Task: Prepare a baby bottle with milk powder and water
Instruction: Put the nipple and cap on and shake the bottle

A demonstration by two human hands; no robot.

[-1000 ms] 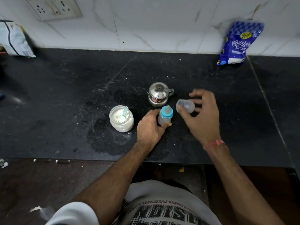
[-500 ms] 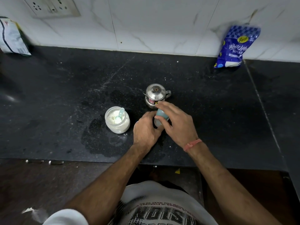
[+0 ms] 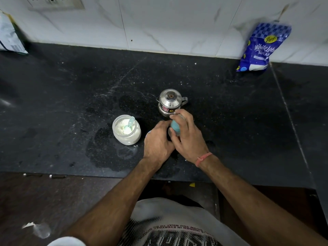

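A small baby bottle [image 3: 174, 127] with a blue collar stands on the black counter [image 3: 71, 96], mostly hidden by both hands. My left hand [image 3: 157, 142] grips its body from the left. My right hand [image 3: 188, 137] wraps over its top, where the clear cap is pressed on under the fingers. An open white jar of milk powder [image 3: 126, 132] with a light blue scoop [image 3: 129, 124] inside stands just left of my hands. A small steel kettle [image 3: 170, 102] with its lid on stands right behind the bottle.
A blue sugar bag [image 3: 262, 48] leans on the tiled wall at the back right. Another packet [image 3: 10, 38] stands at the far left by the wall. A wet patch [image 3: 113, 150] lies in front of the jar. The counter's front edge runs below my wrists.
My right hand, which held the clear cap apart to the right of the bottle, has come over the bottle top with it. My left hand stayed on the bottle.
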